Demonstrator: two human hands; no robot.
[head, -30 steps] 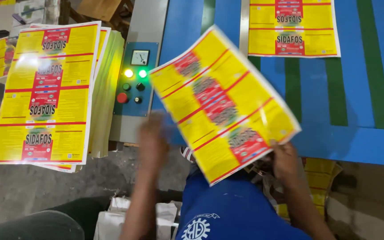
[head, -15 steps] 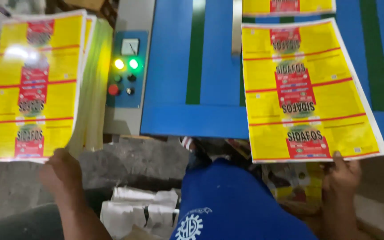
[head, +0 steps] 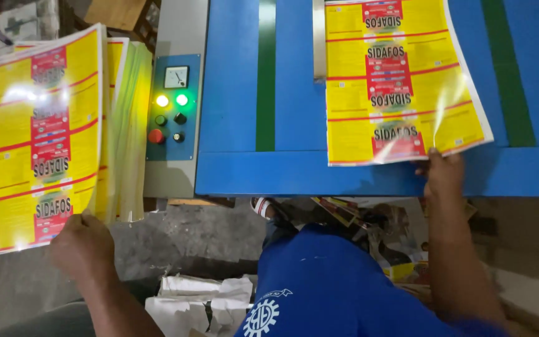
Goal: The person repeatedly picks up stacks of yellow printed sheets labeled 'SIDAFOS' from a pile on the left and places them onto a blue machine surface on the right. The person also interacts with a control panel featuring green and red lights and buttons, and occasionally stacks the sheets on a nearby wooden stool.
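1. Landmark: the blue table, a flat bed with green belts running away from the person. All places below were taken from it.
2. The right hand sat at the table's near edge, fingers closed in a pinch on the near right corner of a sheet. Yellow sheet, red label blocks, glossy.
3. The sheet lay flat on the table's right half, its long side running away from the person, its left edge against a grey guide strip. Judged: the corner hold let the hand square the sheet to that guide without covering the print.
4. The near right corner stood slightly off line, so the sheet looked a little skewed to the table edge.
5. The left hand was well left of the table, at the near edge of a stack of like sheets. Fingers curled at the top sheet's bottom edge, thumb side up; whether they gripped it or only touched, I could not tell.
6. The stack stood left of a grey panel fixed to the table's left side, carrying a dial, two lit green lamps and a red button. Judged: stack kept there within left-hand reach.
7. Torn paper lay on the floor below the table's near edge.
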